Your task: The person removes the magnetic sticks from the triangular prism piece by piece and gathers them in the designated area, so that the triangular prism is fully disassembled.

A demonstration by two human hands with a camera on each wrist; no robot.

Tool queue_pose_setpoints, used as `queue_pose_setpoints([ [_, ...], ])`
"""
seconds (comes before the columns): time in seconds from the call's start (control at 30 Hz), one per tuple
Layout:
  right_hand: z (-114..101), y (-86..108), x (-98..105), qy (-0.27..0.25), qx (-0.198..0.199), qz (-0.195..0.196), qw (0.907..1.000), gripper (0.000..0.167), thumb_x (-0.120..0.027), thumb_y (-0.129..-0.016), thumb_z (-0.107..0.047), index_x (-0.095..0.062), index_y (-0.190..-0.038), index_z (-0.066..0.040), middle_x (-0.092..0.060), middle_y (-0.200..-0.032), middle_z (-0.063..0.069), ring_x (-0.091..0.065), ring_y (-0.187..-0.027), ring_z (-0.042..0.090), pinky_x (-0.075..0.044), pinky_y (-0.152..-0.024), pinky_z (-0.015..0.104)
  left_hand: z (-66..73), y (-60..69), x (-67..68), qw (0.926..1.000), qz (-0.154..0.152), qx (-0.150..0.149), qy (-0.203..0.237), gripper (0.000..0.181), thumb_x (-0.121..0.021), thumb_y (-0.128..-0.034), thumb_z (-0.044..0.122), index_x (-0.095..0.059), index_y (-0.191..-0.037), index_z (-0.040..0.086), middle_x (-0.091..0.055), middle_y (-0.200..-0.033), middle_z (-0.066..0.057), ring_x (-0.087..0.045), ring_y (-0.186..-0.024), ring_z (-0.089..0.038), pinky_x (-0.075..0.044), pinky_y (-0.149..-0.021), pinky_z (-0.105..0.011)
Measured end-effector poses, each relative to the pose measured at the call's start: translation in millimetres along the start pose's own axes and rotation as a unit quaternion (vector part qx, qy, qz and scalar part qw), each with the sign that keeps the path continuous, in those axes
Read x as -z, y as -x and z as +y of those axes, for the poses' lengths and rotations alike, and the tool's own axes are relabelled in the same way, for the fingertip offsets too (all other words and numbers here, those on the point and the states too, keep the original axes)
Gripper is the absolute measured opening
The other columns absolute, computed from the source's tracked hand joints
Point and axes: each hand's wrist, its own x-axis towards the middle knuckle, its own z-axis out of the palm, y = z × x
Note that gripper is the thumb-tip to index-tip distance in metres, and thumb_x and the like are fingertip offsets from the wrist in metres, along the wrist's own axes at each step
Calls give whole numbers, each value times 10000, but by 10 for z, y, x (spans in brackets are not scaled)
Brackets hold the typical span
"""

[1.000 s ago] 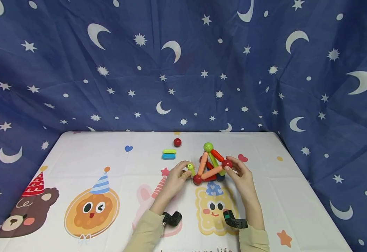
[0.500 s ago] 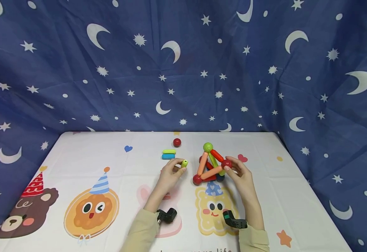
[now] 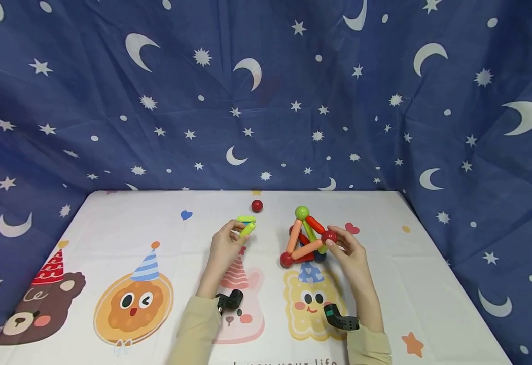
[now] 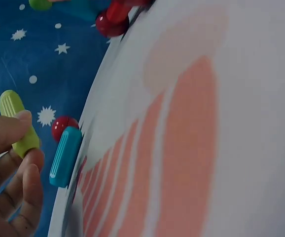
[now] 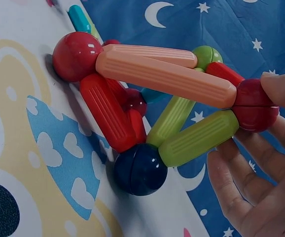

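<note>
My left hand [image 3: 227, 246] pinches a lime-green ribbed rod [image 4: 19, 121] between thumb and fingers, just in front of a second lime rod [image 3: 246, 219] and a blue rod [image 4: 66, 157] lying on the table. At the right, a frame of rods and balls stands on the cloth. It joins orange rods [image 5: 164, 74], red rods [image 5: 107, 112] and lime rods [image 5: 199, 138] with red balls [image 5: 77, 57], a dark blue ball [image 5: 140, 169] and a green ball [image 3: 302, 213] on top. My right hand [image 3: 350, 253] grips the raised red ball [image 5: 257, 105] at its right corner.
A loose red ball [image 3: 257, 206] lies near the table's back edge. The white cloth [image 3: 412, 294] has printed cartoon figures. Behind the table hangs a blue curtain [image 3: 275, 126] with moons and stars. Black wrist cameras [image 3: 341, 317] sit on both forearms.
My left hand has moved away from the frame's lower left ball, leftward and back with the lime rod, toward the loose rods. The right hand keeps its grip and the frame stays put.
</note>
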Motion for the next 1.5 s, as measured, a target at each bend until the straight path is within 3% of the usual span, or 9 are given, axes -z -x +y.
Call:
queue_pose_setpoints([
  [0.23,18,-8,-28,-25,144,46,9999,405,-632,-927,-276,-563,-1315,-184,-593,-1247,84,-547,-1035,35,-435,-889,147,-82,-73,58,9969,-53,19,-786,244,-745,-798,56,-665,-1026,94,-658,-982,-71,-527,-753,-160,-396,-629,-231],
  [0.4,37,-16,-52,-56,197,-34,9998,410,-635,-926,-273,-561,-1317,-177,-598,-1246,94,-550,-1040,45,-439,-895,162,-121,-82,83,9942,-98,282,-1037,249,-745,-789,41,-665,-1023,71,-642,-945,-80,-525,-757,-175,-403,-678,-251],
  [0.53,49,-14,-50,-84,180,-3,9998,404,-638,-924,-278,-566,-1310,-185,-604,-1229,91,-554,-1039,46,-437,-900,176,-130,-86,87,9926,-232,305,-1150,250,-734,-799,43,-672,-1040,70,-639,-959,-90,-525,-771,-182,-407,-687,-255],
  [0.77,51,3,-25,-40,145,73,9999,411,-633,-925,-296,-561,-1315,-185,-605,-1224,84,-551,-1043,38,-426,-917,192,-149,-89,52,9933,-312,171,-1102,221,-690,-818,-2,-682,-1031,58,-593,-914,-101,-494,-772,-189,-392,-686,-270],
  [1.0,33,19,-13,-46,57,70,9999,412,-629,-926,-303,-558,-1318,-198,-591,-1246,73,-537,-1062,54,-424,-926,195,-169,-87,29,9953,44,276,-924,212,-701,-797,-25,-649,-997,22,-560,-893,-103,-531,-770,-181,-427,-694,-259],
  [1.5,16,2,0,-56,118,60,9999,412,-632,-927,-283,-557,-1321,-191,-585,-1262,68,-531,-1064,74,-432,-907,171,-155,-121,-38,9943,446,327,-910,191,-725,-783,26,-639,-953,8,-584,-862,-108,-547,-744,-198,-421,-668,-264],
])
